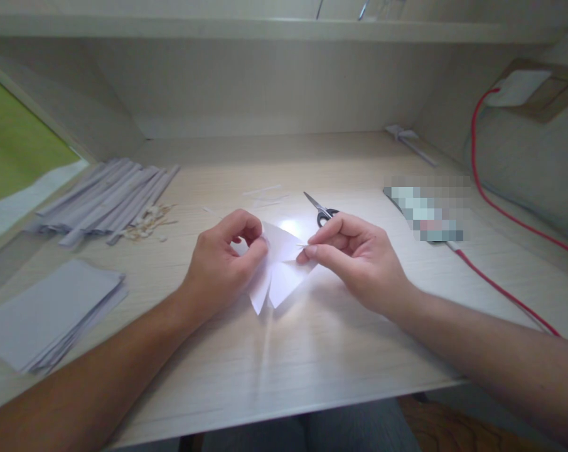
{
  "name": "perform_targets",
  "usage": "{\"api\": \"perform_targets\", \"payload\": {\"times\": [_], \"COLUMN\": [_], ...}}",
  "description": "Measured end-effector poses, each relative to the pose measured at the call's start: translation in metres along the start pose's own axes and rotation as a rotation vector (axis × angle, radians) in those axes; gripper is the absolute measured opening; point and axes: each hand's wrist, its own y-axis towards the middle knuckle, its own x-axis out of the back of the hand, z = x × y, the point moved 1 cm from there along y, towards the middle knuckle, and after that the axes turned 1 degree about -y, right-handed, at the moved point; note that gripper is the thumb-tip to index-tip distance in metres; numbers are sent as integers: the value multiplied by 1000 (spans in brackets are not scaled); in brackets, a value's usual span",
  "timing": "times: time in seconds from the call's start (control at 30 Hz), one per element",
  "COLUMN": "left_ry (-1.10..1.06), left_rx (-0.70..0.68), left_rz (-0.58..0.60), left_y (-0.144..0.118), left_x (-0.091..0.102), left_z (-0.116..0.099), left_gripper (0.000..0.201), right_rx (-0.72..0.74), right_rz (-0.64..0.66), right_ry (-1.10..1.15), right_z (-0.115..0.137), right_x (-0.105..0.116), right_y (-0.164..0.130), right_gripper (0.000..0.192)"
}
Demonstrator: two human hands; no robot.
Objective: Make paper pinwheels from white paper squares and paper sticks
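A square-looking white paper with slits cut in from its edges is held up above the table. My left hand pinches its left side between thumb and fingers. Pointed flaps hang down below that grip. My right hand is at the right side of the paper, thumb and forefinger pressed together on a thin, pale, stick-like piece whose tip points left. Just beyond my right hand lie scissors with black handles, partly hidden by the fingers.
Rolled paper tubes are piled at left beside small cotton-tipped sticks. Nearer lies a stack of paper sheets. Thin paper strips lie behind my hands. A pixelated device with a red cable and a white paper pinwheel-like piece are right.
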Motion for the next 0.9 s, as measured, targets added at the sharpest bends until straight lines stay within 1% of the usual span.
{"api": "perform_targets", "payload": {"times": [0.1, 0.23, 0.4, 0.5, 0.63, 0.7, 0.83, 0.9], "left_ry": [-49, -89, -85, -63, -10, 0, -53, -48], "left_rx": [11, 25, 15, -4, -102, -125, -145, -153], "left_rz": [6, 9, 15, 29, 51, 85, 194, 214], "left_y": [0, -1, -1, -1, 0, -1, -6, -9], "left_x": [-2, -2, -3, -2, 2, 4, 2, 1], "left_z": [2, 4, 4, 2, -5, -9, -13, -14], "left_gripper": [11, 18, 8, 9, 11, 12, 13, 13], "right_rx": [-16, -18, -32, 5, 91, 123, 153, 152], "right_rz": [-20, -53, -53, -34, -15, -6, 42, 59], "right_ry": [17, 3, -3, -69, -188, -245, -315, -339], "right_z": [1, 1, 0, 0, 0, 0, -1, -1], "right_x": [0, 0, 0, 0, 0, 1, 2, 2], "right_y": [1, 2, 2, 1, -2, -3, -3, -3], "right_gripper": [11, 12, 12, 11, 9, 8, 5, 5]}}
